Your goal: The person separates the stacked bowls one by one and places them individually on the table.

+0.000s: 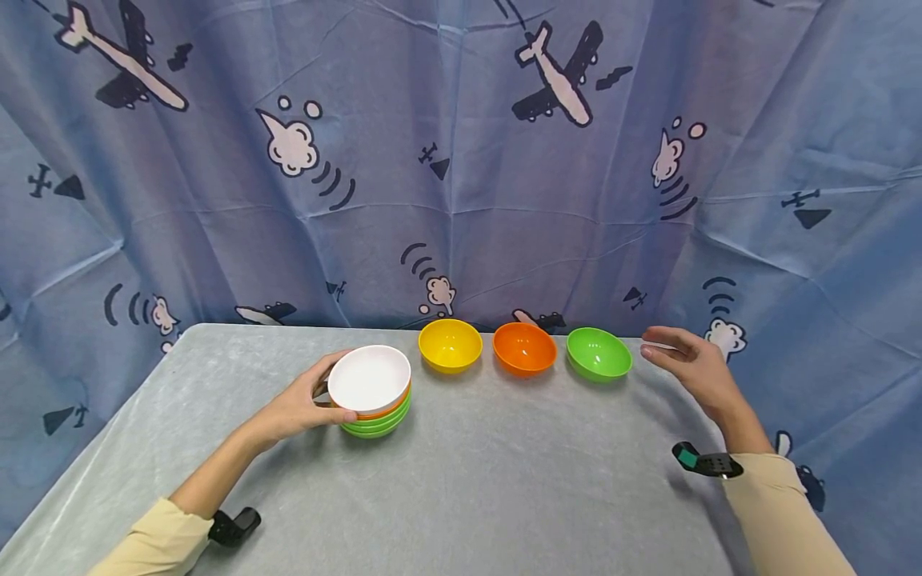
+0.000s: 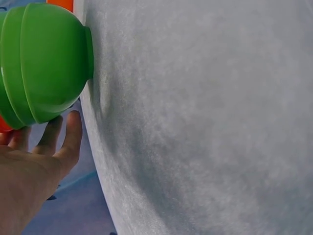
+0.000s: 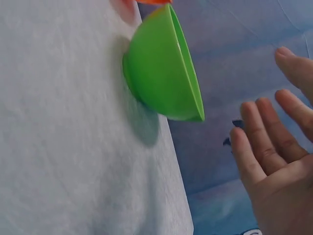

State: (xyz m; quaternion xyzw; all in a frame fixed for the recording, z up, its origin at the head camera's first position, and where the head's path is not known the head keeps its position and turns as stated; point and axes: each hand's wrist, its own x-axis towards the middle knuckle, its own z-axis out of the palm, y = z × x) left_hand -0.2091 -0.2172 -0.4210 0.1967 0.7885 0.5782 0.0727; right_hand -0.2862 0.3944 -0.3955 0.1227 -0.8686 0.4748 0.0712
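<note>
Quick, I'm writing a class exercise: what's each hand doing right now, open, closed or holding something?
Left hand: holding the bowl stack, thumb and fingers around its side.
Right hand: open, holding nothing, beside the separate green bowl.

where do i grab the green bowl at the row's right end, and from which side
The green bowl is probably best taken by its rim's right part, from the right: it stands mouth up, leaving that edge exposed, while the orange bowl sits close on its left.
</note>
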